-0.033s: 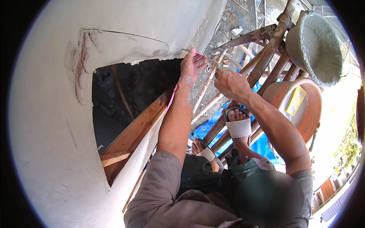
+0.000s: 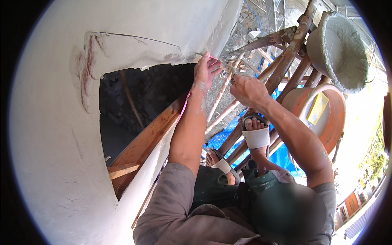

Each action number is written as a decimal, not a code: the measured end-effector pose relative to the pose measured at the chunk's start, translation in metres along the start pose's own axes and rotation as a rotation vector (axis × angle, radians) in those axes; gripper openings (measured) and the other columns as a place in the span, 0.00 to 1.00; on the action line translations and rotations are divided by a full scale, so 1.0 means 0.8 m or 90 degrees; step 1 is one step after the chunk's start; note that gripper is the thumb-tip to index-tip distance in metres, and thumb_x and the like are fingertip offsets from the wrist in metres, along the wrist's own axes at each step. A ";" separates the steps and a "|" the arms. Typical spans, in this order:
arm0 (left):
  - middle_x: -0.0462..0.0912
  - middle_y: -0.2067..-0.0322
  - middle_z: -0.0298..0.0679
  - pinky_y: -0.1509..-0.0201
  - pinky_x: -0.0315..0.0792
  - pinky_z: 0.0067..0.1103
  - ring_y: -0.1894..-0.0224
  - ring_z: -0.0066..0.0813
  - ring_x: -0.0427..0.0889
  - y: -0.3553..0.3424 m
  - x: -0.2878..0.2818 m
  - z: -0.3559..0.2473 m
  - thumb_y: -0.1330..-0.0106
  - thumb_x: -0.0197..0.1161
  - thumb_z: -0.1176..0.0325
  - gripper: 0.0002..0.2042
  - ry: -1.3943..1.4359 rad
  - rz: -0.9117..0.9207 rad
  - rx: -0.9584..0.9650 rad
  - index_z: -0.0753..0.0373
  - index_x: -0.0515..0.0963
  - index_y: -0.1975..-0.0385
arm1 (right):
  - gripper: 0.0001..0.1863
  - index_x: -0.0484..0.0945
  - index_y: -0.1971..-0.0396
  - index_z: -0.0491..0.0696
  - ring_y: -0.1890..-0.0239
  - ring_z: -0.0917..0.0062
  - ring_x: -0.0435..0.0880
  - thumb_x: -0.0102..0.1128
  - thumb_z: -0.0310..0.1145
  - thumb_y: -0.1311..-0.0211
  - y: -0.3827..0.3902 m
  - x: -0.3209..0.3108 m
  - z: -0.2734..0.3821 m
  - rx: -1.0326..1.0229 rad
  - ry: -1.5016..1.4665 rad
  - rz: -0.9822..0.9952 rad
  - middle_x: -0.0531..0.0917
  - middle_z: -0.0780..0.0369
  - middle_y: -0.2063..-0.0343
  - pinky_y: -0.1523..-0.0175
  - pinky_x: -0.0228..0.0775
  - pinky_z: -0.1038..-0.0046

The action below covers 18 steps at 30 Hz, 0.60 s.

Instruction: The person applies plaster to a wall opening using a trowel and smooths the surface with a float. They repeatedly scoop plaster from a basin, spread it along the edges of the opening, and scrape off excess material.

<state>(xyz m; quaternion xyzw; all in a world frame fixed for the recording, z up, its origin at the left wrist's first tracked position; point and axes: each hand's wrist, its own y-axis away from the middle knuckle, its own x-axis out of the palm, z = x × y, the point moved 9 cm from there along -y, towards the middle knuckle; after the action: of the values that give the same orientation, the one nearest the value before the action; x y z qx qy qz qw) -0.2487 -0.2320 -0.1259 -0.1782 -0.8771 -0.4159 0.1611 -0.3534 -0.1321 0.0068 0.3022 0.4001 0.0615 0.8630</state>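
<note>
At the upper corner of a wall opening (image 2: 143,102), my left hand (image 2: 207,71) is closed in a pinch, with pink string (image 2: 184,107) at its fingertips. The string also shows beside my left forearm, partly hidden by it. A thin, rod-like metal tool (image 2: 228,66) stretches between the hands, its far tip near the plastered wall (image 2: 134,49). My right hand (image 2: 250,90) is closed round the tool's near end, so its handle is mostly covered and its exact kind cannot be told.
Brown boards (image 2: 149,141) cross the opening. To the right, a cement-coated basin (image 2: 316,43) and an orange tub (image 2: 337,116) with a yellow block (image 2: 318,108) stand by scaffold poles (image 2: 292,53). My sandalled feet (image 2: 256,132) are above blue sheeting (image 2: 279,157).
</note>
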 end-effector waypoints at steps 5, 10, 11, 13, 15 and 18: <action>0.79 0.59 0.45 0.48 0.75 0.35 0.54 0.38 0.80 0.000 0.010 -0.015 0.33 0.57 0.47 0.22 -0.021 0.022 0.021 0.63 0.72 0.57 | 0.16 0.75 0.67 0.39 0.60 0.51 0.82 0.47 0.38 0.41 -0.001 -0.012 0.005 0.000 -0.009 0.008 0.83 0.45 0.65 0.51 0.72 0.54; 0.79 0.59 0.45 0.48 0.75 0.34 0.54 0.37 0.80 0.009 0.014 -0.021 0.33 0.56 0.47 0.23 -0.025 0.024 0.027 0.64 0.73 0.56 | 0.16 0.76 0.67 0.39 0.59 0.51 0.82 0.47 0.37 0.42 0.008 -0.020 0.010 -0.003 -0.008 0.001 0.82 0.45 0.65 0.50 0.72 0.54; 0.79 0.58 0.45 0.48 0.75 0.34 0.54 0.37 0.80 0.010 0.016 -0.022 0.33 0.56 0.47 0.23 -0.024 0.026 0.030 0.64 0.73 0.56 | 0.15 0.76 0.67 0.39 0.59 0.51 0.82 0.47 0.37 0.42 0.009 -0.023 0.011 0.002 -0.006 0.001 0.82 0.45 0.64 0.50 0.72 0.54; 0.79 0.58 0.46 0.48 0.75 0.34 0.54 0.36 0.80 0.012 0.018 -0.025 0.33 0.56 0.47 0.23 -0.024 0.027 0.034 0.64 0.72 0.55 | 0.15 0.76 0.67 0.39 0.59 0.51 0.82 0.47 0.36 0.42 0.011 -0.026 0.012 0.014 -0.002 0.002 0.82 0.45 0.64 0.49 0.72 0.55; 0.79 0.58 0.46 0.48 0.75 0.34 0.54 0.36 0.80 0.014 0.021 -0.028 0.33 0.56 0.47 0.23 -0.024 0.027 0.039 0.64 0.72 0.55 | 0.16 0.73 0.66 0.40 0.59 0.50 0.81 0.48 0.39 0.39 0.013 -0.025 0.009 0.011 0.004 0.007 0.82 0.45 0.65 0.51 0.71 0.53; 0.79 0.58 0.46 0.48 0.75 0.34 0.54 0.37 0.80 0.018 0.024 -0.031 0.33 0.56 0.47 0.23 -0.023 0.028 0.043 0.64 0.72 0.55 | 0.16 0.71 0.66 0.40 0.60 0.49 0.81 0.48 0.41 0.38 0.015 -0.026 0.008 0.009 0.010 0.009 0.81 0.46 0.65 0.51 0.71 0.52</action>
<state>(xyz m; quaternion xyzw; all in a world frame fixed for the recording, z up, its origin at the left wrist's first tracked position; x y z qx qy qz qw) -0.2562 -0.2397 -0.0929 -0.1995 -0.8892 -0.3794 0.1603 -0.3612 -0.1327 0.0304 0.3107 0.4053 0.0674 0.8572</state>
